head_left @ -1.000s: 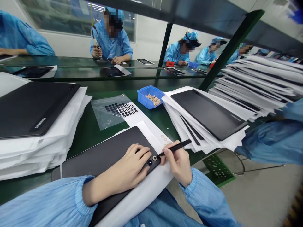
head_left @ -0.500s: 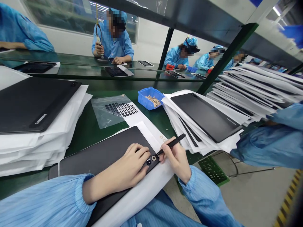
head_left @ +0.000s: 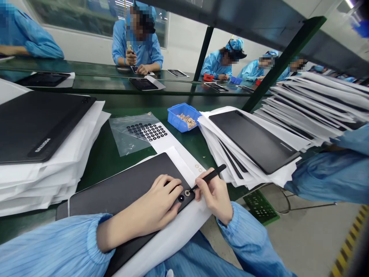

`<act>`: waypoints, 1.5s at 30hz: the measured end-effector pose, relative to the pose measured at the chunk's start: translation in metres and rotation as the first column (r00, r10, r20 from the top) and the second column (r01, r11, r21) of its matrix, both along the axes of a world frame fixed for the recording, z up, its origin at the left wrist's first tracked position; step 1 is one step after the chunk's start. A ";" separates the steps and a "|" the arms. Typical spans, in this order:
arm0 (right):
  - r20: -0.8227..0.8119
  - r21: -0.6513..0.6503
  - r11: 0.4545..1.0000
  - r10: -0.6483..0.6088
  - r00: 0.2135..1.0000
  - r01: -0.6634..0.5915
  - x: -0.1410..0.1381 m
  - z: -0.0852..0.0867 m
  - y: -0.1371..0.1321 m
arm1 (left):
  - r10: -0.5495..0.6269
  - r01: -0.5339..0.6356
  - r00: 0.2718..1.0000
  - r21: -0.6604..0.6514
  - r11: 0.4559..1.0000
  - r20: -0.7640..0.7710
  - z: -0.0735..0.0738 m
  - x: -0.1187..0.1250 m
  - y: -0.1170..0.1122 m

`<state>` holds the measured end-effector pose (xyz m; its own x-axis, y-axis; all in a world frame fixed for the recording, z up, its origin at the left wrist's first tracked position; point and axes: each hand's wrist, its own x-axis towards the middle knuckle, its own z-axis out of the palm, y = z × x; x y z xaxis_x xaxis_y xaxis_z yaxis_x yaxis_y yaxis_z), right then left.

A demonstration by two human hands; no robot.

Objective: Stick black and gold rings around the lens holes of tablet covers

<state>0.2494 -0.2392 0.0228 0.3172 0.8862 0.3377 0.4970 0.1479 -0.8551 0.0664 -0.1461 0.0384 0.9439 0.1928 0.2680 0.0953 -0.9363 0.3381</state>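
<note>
My left hand (head_left: pixel 152 200) lies flat on a black graphics tablet (head_left: pixel 121 192), its fingertips next to the tablet's far right corner. There a pale ring washer (head_left: pixel 187 192) sits beside a black round dot (head_left: pixel 181 198). My right hand (head_left: pixel 215 194) pinches a slim black pen-like tool (head_left: pixel 209 177), and its tip touches the ring washer. The tablet lies on a white sheet (head_left: pixel 173 227), which runs toward my lap.
Stacks of black tablets interleaved with white sheets stand to the left (head_left: pixel 43 127) and right (head_left: pixel 253 138). Between them are a blue bin of tan rings (head_left: pixel 180 117) and a plastic sheet with black rings (head_left: pixel 129 132). Co-workers in blue smocks sit across the green bench.
The whole view has shifted slightly as my head moved. My right hand and the tool have shifted a little, with the tip staying at the ring washer. My left hand stays on the tablet.
</note>
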 end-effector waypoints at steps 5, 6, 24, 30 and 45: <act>-0.102 -0.079 0.995 0.051 0.993 -0.059 -0.006 0.009 0.010 | -0.001 0.001 1.000 -0.001 1.000 0.009 0.000 0.000 0.000; -0.119 -0.091 0.993 0.059 0.991 -0.070 -0.007 0.011 0.013 | 0.000 0.000 1.000 -0.003 1.000 0.007 0.000 -0.001 0.000; 0.261 0.297 0.934 -0.280 0.924 0.199 0.051 0.097 0.171 | 0.006 -0.006 1.000 -0.026 1.000 0.005 0.005 -0.005 -0.002; 0.431 0.027 0.965 -0.248 0.867 0.263 0.071 0.078 0.223 | 0.002 -0.002 1.000 -0.021 1.000 0.029 0.004 -0.006 0.003; 0.542 -0.189 0.929 0.368 0.755 -0.317 -0.032 0.034 0.243 | 0.957 -0.819 0.273 -0.499 0.283 0.096 -0.006 -0.053 0.171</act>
